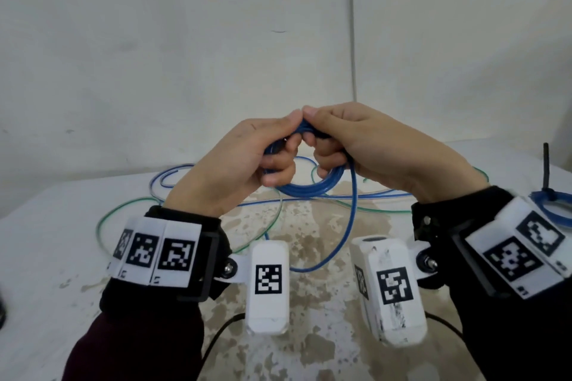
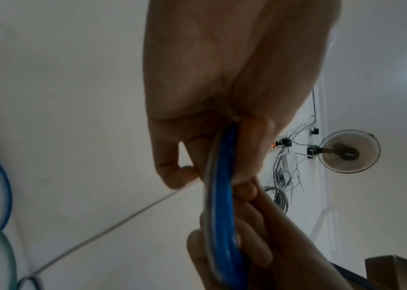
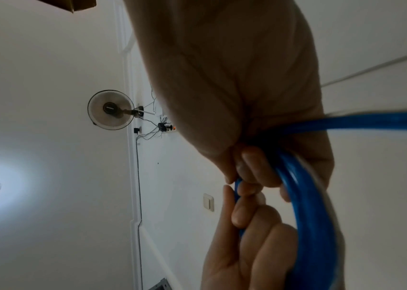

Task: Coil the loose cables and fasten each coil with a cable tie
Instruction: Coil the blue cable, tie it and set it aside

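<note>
Both hands are closed around one bundle of blue cable, raised above the table in front of the person. The left hand (image 1: 244, 161) has its grip wrapped over the left side of the blue coil (image 1: 309, 187), fingers curled under the strands and thumb pressed on top; the left wrist view shows the blue strands running out between its curled fingers (image 2: 180, 176). The right hand (image 1: 365, 145) grips the right side of the same coil, its thumb tip meeting the left thumb at the top of the bundle and its fingers hooked through the loop; something small and dark sits between its fingertips, too hidden to tell what. The lower arc of the coil hangs below both hands, clear of the table. A single blue strand (image 1: 351, 216) drops from the right hand down to the table and curves back between the two wrist cameras. Beyond the hands, more loose cable lies on the stained white table (image 1: 309, 257): thin blue loops (image 1: 173, 172) behind the left hand and a green cable (image 1: 123, 206) curving off to the left. At the far right edge lies another blue coil (image 1: 554, 209) with a black cable tie (image 1: 546, 170) sticking upright from it.
</note>
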The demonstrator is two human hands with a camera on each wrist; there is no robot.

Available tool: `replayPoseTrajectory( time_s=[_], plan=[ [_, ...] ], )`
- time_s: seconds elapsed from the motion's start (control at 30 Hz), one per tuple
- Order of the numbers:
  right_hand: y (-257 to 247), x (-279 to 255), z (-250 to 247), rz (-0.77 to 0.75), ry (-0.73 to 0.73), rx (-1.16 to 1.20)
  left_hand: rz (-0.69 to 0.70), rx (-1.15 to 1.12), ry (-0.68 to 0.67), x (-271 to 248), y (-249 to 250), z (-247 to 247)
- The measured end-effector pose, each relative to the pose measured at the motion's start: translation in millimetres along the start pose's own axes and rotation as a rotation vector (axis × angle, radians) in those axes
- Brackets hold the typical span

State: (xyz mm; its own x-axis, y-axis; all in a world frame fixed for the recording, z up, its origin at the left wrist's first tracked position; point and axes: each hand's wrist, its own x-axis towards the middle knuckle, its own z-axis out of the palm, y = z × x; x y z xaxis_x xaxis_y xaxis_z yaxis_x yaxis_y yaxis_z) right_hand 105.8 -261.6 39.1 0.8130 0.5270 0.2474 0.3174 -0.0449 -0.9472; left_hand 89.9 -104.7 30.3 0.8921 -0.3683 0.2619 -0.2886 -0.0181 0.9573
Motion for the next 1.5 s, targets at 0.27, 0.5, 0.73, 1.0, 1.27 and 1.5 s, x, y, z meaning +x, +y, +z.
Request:
replayPoseTrajectory(
  time_s=[0.27,0.5,0.73,1.0,1.27,1.5],
  plan=[
    [4.2,4.6,-6.6,0.016,0.129,0.128,0.038,-0.228,0.120,8.7,-2.9,3.9],
    [2.2,5.4,-0.2,0.001,0.122,0.159,0.110,-0.142,0.169,4.2,-0.6,7.5],
    [4.0,5.6,-1.1,-0.035,0.114,0.188,0.065,-0.294,0.092,7.3,0.6,4.5],
    [-1.2,0.5,-2.2,-0.093,0.113,-0.155,0.035,-0.047,-0.012,-1.1,1.1,-11.7],
    [4.5,6.1,1.5,-0.065,0.194,-0.097,0.151,0.156,0.132,5.6,-7.1,-11.3],
    [2.9,4.4,-7.6,-0.083,0.153,0.093,0.269,-0.009,0.283,8.3,-5.0,-3.4]
  ],
)
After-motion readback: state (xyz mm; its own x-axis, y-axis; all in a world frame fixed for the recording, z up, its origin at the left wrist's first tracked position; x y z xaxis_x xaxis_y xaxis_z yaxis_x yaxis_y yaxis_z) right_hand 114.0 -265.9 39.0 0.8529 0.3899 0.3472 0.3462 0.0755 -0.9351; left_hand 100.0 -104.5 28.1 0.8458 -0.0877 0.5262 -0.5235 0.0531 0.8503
